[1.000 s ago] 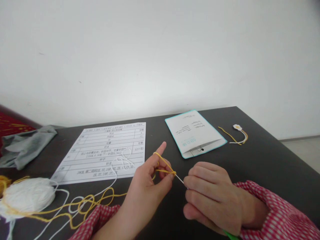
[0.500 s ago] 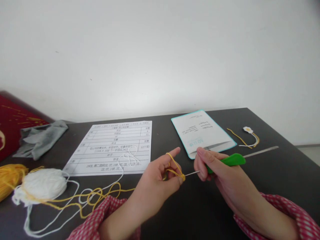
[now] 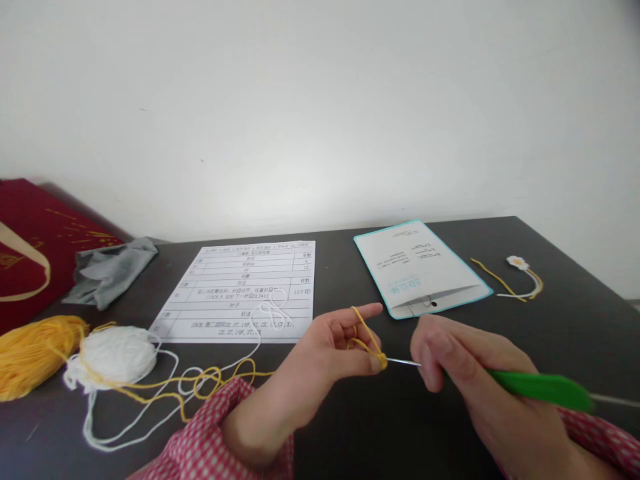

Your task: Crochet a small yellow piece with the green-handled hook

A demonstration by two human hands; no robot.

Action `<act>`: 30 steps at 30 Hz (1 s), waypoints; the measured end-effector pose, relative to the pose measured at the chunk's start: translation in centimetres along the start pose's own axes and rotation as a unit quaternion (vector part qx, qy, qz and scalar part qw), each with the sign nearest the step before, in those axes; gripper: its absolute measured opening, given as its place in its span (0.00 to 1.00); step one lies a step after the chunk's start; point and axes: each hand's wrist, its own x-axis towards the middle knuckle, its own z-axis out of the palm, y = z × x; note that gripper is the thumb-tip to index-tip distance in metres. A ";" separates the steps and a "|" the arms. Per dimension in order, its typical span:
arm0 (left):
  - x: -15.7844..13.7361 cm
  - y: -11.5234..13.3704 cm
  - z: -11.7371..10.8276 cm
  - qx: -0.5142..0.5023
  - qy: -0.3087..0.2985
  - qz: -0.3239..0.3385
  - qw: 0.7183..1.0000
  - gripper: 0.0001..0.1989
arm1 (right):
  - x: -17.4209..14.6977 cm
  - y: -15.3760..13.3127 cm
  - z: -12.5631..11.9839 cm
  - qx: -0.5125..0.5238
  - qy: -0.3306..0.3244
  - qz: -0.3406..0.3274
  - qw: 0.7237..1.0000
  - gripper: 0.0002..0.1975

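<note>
My left hand pinches a small yellow yarn loop between thumb and finger, its index finger stretched out with a strand of yellow yarn over it. Gripped in my right hand is a crochet hook with a green handle. The thin metal shaft reaches leftward to the yellow loop; its tip is hidden there. A second metal end sticks out behind the handle. Loose yellow yarn trails from near my left wrist toward a yellow skein at the far left.
A white yarn ball sits by the skein, its strands running over a printed sheet. Right of centre lies a white pouch with a turquoise edge, then a small crocheted flower. A grey bag and red bag stand left.
My right hand has turned, and the hook's green handle has swung from pointing up and away to slanting down to the right. The whole view has shifted slightly left.
</note>
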 end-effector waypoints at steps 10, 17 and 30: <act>0.0 0.1 -0.1 -0.031 -0.006 -0.021 0.999 0.28 | 0.2 0.1 -0.2 0.000 0.000 0.011 1.000 0.28; -0.1 0.3 0.0 -0.037 -0.021 -0.014 0.999 0.27 | -0.4 -1.2 -0.6 -0.105 -0.029 -0.149 0.983 0.24; -0.1 0.1 0.0 -0.042 -0.015 -0.021 0.999 0.27 | 0.2 0.2 0.1 0.090 0.048 0.129 0.986 0.30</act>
